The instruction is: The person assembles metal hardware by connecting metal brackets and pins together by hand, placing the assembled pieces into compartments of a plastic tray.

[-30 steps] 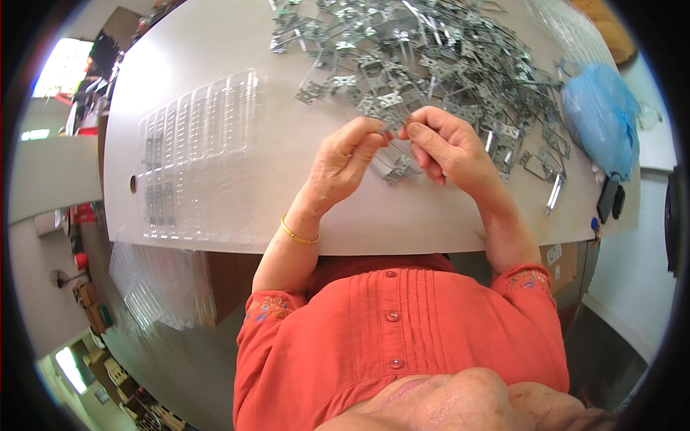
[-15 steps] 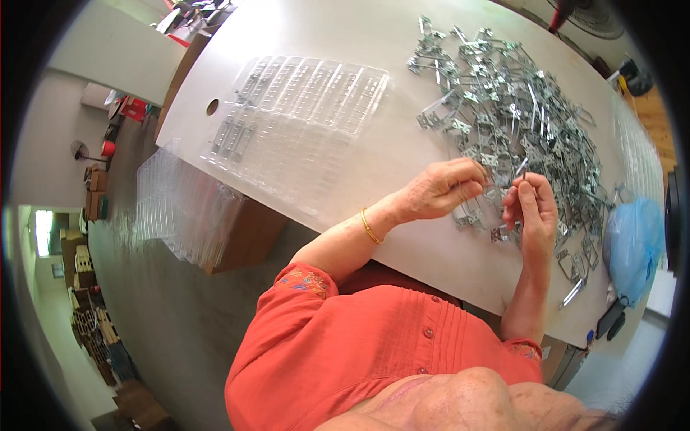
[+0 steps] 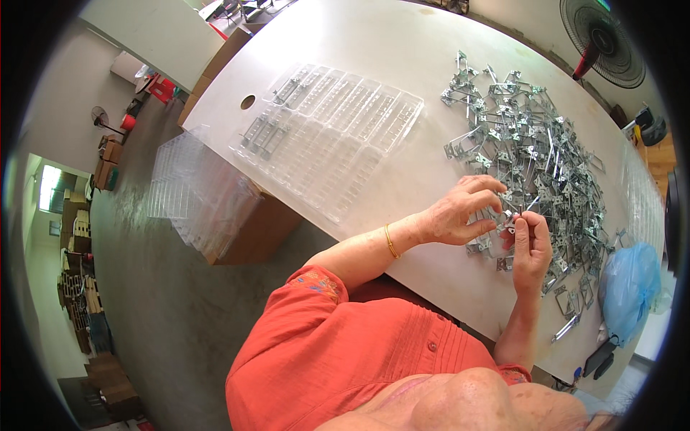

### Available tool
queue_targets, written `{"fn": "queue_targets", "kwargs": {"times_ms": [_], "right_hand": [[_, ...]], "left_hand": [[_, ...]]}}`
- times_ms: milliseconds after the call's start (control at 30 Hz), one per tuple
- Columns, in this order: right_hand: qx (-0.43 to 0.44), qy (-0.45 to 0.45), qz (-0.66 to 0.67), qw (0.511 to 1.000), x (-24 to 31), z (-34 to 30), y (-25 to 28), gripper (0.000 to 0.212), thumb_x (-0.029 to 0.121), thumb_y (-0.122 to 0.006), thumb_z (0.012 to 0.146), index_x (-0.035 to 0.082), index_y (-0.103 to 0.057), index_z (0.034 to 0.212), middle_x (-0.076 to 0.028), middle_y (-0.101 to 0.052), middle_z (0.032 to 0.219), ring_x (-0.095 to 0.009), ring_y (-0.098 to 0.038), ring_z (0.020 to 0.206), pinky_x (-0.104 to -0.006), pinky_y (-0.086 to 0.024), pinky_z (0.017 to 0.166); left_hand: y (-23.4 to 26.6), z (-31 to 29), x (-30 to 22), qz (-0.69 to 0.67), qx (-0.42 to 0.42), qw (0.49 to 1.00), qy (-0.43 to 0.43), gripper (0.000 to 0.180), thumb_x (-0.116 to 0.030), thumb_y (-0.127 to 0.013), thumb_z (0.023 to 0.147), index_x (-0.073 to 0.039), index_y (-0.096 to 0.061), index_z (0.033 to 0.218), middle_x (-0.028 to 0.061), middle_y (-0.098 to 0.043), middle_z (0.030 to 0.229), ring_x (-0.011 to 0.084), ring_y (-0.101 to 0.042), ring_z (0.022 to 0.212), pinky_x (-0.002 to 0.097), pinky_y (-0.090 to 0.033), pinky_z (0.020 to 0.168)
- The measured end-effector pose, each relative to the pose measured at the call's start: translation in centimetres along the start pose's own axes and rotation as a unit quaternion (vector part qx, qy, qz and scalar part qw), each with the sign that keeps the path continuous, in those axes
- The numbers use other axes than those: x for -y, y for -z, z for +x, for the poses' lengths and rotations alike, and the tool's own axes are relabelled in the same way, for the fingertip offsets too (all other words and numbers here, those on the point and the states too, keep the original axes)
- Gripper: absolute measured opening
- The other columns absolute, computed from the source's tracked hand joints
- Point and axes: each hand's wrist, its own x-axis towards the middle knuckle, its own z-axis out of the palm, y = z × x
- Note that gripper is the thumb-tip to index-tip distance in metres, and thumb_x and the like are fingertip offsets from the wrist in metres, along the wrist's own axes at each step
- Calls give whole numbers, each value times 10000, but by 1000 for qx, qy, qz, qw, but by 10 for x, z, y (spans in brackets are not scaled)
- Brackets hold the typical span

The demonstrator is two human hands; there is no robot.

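Note:
My right hand [image 3: 530,248] pinches a small silvery metal bracket [image 3: 512,218] between thumb and fingers, over the near side of a heap of like pieces. The bracket's exact shape is partly hidden by the fingers. My left hand [image 3: 463,212] is right beside it, thumb and fingers apart, holding nothing that I can see. Under and beyond both hands spreads the heap of metal brackets [image 3: 535,136], tangled together on the white table [image 3: 402,208]. Left of the heap lies a transparent plastic tray [image 3: 359,154] with rows of narrow slots; several metal pieces [image 3: 262,136] sit at its left end.
A stack of transparent trays [image 3: 190,194] rests on a cardboard box [image 3: 259,230] beside the table's left edge. At the right are a blue plastic bag [image 3: 630,287] and more trays [image 3: 636,194]. A black fan [image 3: 604,43] stands beyond the far edge.
My left hand's fingers have come apart and lifted away from their pinch. My right hand still grips the bracket. The whole view has shifted slightly, showing more of the fan.

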Motion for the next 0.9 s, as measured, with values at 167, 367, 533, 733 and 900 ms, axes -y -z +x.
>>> {"fn": "queue_targets", "kwargs": {"times_ms": [167,367,533,733,900], "right_hand": [[-38,70,-91,993,-6,-1,-4,119,115,-558,1024,25,-592,1094,-37,-648,930,-96,-653,768,-237,-535,653],[-30,149,-184,971,-8,-4,-17,120,78,-591,999,15,-613,1099,-78,-669,953,-110,-661,761,-259,-552,659],[-28,215,-224,950,-12,-4,-17,130,37,-622,968,14,-626,1096,-122,-674,982,-170,-680,782,-278,-556,679],[-24,330,-347,877,-11,-1,-18,182,-1,-658,914,16,-632,1094,-190,-680,1099,-302,-708,874,-327,-577,716],[-14,344,-298,890,0,-2,-24,162,4,-671,905,11,-639,1064,-241,-654,1192,-300,-711,924,-334,-589,744]], "left_hand": [[2,1,-3,84,-105,991,5,199,-181,-750,839,-70,-624,946,119,-619,1067,300,-574,1012,439,-426,928],[0,-3,-1,8,-37,998,55,173,-219,-719,893,-67,-646,853,76,-620,810,273,-573,800,387,-445,771],[-3,-2,-1,-35,-28,991,124,203,-217,-688,934,-38,-640,852,67,-630,801,195,-587,762,322,-456,713],[-3,-4,-2,-243,-9,921,305,230,-227,-626,989,-11,-612,911,-15,-604,805,64,-544,755,258,-450,667],[9,3,-17,-310,-22,887,341,198,-194,-597,998,-8,-592,928,-28,-553,769,43,-475,720,232,-420,631]]}}
